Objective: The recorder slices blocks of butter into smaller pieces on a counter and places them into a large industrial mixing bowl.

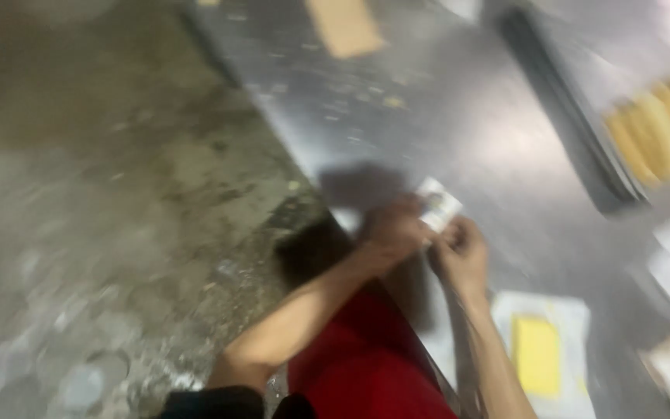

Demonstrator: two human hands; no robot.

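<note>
Small white packet (437,206), flat and pale with a darker printed patch, pinched at both ends above the near edge of the steel counter (459,116). Left hand (393,231) curled around its lower left side, fingers (416,225) grasping the packet; right hand (463,254) closed on its lower right side, thumb and fingers (450,233) pressed against the same packet. Both hands nearly touching each other, the packet bridging the gap between them and tilted up toward the far side. Everything smeared by motion blur, so no finer detail of the packet readable. Just to the right of the right-hand fingers and nearer the body, a white sheet (575,310) lying flat on the counter with a yellow rectangular slab (537,355) resting on it. Farther right and beyond the fingers, a dark tray (575,132) carrying a row of long golden-yellow pieces (661,132), well apart from the hands. Far beyond the fingers, a tan flat rectangle (344,27) on the counter. Below the hands, red clothing (362,357) between the forearms. Left of the fingers, grey mottled floor (102,217), stained and rough. At the right edge, pale blurred things, kind not discernible.
</note>
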